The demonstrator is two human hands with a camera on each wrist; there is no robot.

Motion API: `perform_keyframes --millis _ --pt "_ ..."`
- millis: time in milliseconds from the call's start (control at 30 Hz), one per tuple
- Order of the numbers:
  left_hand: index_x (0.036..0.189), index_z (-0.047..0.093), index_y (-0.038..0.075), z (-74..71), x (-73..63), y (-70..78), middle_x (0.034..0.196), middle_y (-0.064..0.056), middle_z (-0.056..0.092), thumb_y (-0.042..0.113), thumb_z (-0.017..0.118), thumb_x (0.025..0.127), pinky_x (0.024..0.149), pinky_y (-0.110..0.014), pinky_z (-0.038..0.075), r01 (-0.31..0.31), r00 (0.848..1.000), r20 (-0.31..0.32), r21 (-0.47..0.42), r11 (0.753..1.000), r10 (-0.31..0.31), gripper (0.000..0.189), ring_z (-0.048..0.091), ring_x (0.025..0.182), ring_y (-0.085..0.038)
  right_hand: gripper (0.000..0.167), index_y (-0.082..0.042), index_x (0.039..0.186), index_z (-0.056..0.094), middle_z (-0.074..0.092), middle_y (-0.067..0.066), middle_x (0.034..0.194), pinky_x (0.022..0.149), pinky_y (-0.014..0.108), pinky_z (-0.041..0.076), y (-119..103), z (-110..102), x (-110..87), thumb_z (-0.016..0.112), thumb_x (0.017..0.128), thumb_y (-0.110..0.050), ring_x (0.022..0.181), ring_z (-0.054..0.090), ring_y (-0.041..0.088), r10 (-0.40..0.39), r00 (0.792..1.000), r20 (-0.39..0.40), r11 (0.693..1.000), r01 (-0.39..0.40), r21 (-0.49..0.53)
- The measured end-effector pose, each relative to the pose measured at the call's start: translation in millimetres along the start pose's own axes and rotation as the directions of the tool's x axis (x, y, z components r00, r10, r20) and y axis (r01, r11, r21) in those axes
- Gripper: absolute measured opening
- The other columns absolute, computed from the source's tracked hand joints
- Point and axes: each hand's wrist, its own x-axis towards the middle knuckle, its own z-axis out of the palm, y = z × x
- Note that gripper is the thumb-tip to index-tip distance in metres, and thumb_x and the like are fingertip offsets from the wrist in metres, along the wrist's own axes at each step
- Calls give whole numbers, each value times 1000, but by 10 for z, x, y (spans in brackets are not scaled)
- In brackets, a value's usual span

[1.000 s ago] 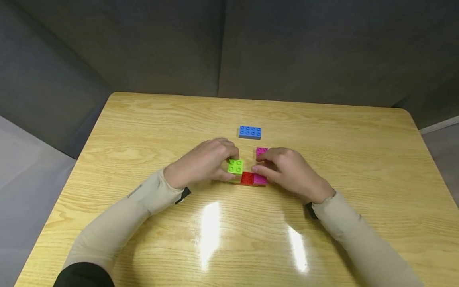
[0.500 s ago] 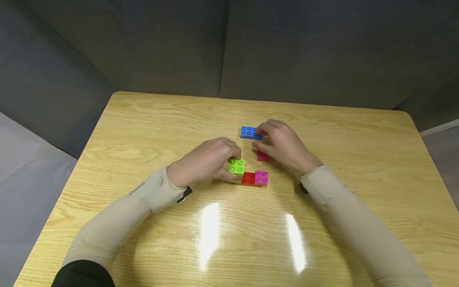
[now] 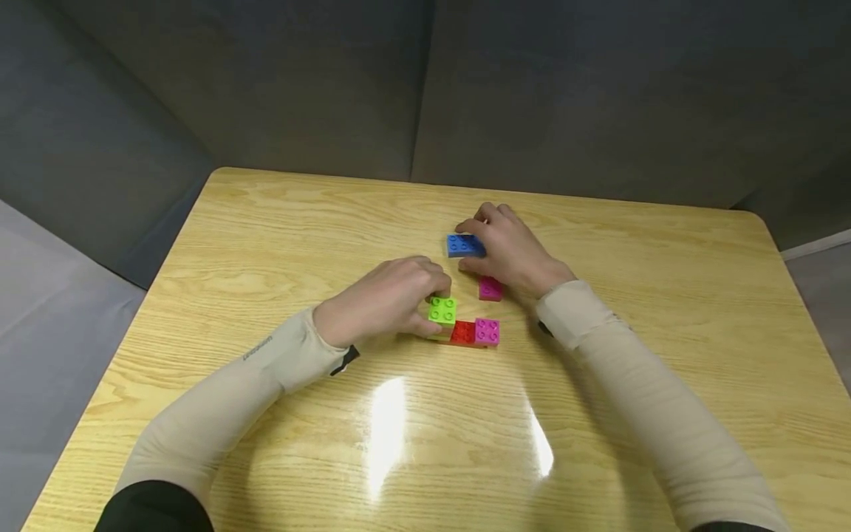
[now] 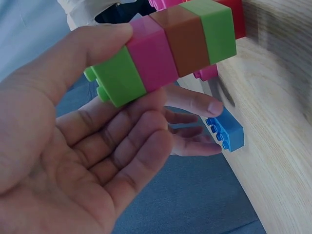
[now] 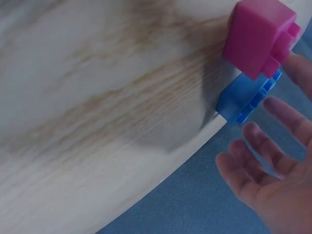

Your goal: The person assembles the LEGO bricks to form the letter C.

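My left hand (image 3: 392,295) pinches the top of a stack of toy building bricks between thumb and fingers. In the left wrist view the stack runs from a lime green brick (image 4: 119,78) through a pink brick (image 4: 151,51) and a brown brick (image 4: 181,41) to another green brick (image 4: 210,31). The stack stands at one end of a red brick (image 3: 463,332), whose other end carries a pink brick (image 3: 487,332). My right hand (image 3: 512,247) reaches over a blue brick (image 3: 459,246), thumb and fingers spread to either side; the right wrist view shows its fingers apart from that brick.
A loose magenta brick (image 3: 490,289) lies between the blue brick and the red one, below my right hand. All this rests on a wood-grain table (image 3: 299,458). Dark grey panels (image 3: 319,89) rise behind its far edge.
My right hand has moved away from the pink brick on the red one, past the loose magenta brick, to the blue brick farther off. My left hand keeps its grip on the stack.
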Motion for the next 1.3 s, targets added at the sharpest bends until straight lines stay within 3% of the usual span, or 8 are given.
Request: perform_keyframes --millis 167,467,933,1300 --pt "102 75 6 6 7 22 100 -2 72 32 93 91 81 -35 56 -2 1000 1 5 1000 2 34 64 93 -18 52 -1 141 69 62 23 130 108 55 49 -2 1 52 86 97 -23 118 57 41 10 998 57 1000 -9 -20" --pt "101 75 6 8 12 50 100 -3 71 33 94 90 79 -34 56 -2 1000 -3 5 1000 2 35 63 92 -18 40 1 132 69 68 22 123 101 53 54 3 25 47 82 99 -17 107 65 37 -13 997 70 999 16 -38" --pt "100 75 5 3 7 49 96 -3 70 32 95 89 78 -35 56 -22 999 -25 11 1000 23 35 64 88 -18 44 0 131 70 69 18 118 94 53 57 -59 -210 -262 85 98 -24 98 67 34 1 998 -66 998 3 69" --pt "99 75 5 -13 -1 41 97 -2 71 32 95 88 81 -36 57 -20 1000 -20 -16 1000 20 35 65 91 -19 37 -3 126 72 67 12 108 81 48 58 -182 -356 -594 85 97 -22 88 64 28 -96 978 -188 992 110 65"
